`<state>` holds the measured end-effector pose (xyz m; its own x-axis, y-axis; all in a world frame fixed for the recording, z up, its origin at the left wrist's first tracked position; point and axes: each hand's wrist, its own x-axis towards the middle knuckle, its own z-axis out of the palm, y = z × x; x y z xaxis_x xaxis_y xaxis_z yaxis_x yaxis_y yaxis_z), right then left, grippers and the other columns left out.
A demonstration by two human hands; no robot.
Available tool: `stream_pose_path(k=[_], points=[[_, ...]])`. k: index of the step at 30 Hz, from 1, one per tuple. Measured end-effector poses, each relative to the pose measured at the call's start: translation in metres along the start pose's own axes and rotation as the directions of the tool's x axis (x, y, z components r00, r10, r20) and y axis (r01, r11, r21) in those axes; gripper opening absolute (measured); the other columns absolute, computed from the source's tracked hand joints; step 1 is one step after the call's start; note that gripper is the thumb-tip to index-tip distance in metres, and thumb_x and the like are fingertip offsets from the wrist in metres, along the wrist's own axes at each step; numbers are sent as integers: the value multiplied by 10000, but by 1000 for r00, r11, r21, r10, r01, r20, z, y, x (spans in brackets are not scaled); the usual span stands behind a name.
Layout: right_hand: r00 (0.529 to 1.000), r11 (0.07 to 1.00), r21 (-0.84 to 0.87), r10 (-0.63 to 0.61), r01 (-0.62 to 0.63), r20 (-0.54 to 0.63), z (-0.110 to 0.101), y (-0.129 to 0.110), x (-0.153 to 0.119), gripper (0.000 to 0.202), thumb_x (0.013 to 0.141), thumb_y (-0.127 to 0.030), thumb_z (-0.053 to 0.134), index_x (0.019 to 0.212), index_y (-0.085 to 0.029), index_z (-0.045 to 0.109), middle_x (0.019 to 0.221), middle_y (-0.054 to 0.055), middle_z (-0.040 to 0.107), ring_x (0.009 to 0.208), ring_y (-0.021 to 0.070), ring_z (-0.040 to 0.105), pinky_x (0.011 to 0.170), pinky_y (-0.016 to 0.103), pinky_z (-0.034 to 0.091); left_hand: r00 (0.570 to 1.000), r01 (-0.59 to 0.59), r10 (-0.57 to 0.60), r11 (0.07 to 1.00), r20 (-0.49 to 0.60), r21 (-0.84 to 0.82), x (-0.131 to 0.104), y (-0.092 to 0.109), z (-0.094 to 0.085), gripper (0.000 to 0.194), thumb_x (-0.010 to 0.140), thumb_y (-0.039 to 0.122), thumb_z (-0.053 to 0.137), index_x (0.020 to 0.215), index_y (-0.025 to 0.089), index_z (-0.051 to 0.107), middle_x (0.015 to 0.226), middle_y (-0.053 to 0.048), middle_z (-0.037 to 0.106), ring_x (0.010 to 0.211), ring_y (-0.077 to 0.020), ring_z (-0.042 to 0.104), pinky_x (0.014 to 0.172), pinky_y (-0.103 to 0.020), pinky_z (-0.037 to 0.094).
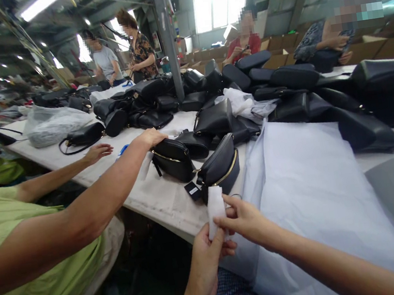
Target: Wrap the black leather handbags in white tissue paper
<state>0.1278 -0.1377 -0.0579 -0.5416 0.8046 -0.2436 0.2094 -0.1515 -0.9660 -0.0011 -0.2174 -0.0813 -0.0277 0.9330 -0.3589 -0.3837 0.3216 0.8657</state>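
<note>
Between my two hands, at the table's near edge, is a strip of thin white wrapping, held upright. My left hand pinches its lower part from the left. With thumb and fingers my right hand grips it from the right side. Whether something lies inside the wrapping I cannot tell. Just beyond it stands a black handbag with a gold zip, partly hidden by the wrapping. A black tag with a small white label lies beside the bag.
At my left, a co-worker in a green top has one hand on another black handbag. White sheets cover the table to my right. Piled black bags fill the back. A clear plastic bundle sits far left; several people work beyond.
</note>
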Motion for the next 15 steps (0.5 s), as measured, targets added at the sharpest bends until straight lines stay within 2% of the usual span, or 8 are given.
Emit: stream_pose_path(k=[4,6,8,10,12,13,15], points=[[999,997,79,-2,5,-41,10,6,10,433,770,-334,712,1130,-145,566,635,-36,637,524,116,587,473,200,444,999,-16,16,1000,-37,7,3,-5,1,501,817,537,702,1093,120,694,946,-102,695,685,-121,633,584,-200,497],[999,998,45,-42,41,25,4,3,10,429,787,-349,705,1143,-152,570,677,-20,672,555,125,616,491,202,461,1000,-1,2,1000,-22,21,3,-4,-4,520,808,553,701,1114,132,691,979,-107,700,709,-131,640,597,-207,499],[992,990,-93,-97,104,77,-12,-3,6,400,829,-403,676,1141,-163,607,717,2,707,607,146,654,544,222,496,1000,27,-26,995,-7,100,2,-1,-14,563,811,588,674,1157,145,676,1034,-122,703,751,-162,655,595,-226,502],[982,931,-322,-187,174,-12,-36,-13,1,357,870,-430,637,1130,-186,656,789,26,742,696,178,692,641,266,537,998,26,-9,965,-67,261,2,4,-30,613,828,638,610,1197,151,657,1108,-145,696,841,-218,673,616,-267,519],[922,822,-534,-342,199,-183,-64,-23,0,308,906,-389,595,1151,-220,671,922,44,760,816,205,710,749,315,559,968,-44,157,875,-197,482,5,11,-44,634,848,645,566,1263,167,616,1231,-155,657,997,-270,658,740,-335,544],[870,760,-616,-431,206,-240,-78,-28,2,314,918,-352,574,1199,-236,653,1033,55,749,903,218,707,812,343,561,930,-96,283,803,-235,588,8,16,-49,633,863,626,554,1313,183,576,1312,-151,614,1096,-285,626,838,-371,534],[760,615,-756,-595,223,-260,-101,-37,15,417,928,-271,534,1343,-252,559,1286,82,654,1128,246,639,949,400,531,840,-203,500,649,-210,733,17,27,-49,653,885,568,556,1425,215,457,1467,-134,488,1284,-290,516,1016,-416,457]])
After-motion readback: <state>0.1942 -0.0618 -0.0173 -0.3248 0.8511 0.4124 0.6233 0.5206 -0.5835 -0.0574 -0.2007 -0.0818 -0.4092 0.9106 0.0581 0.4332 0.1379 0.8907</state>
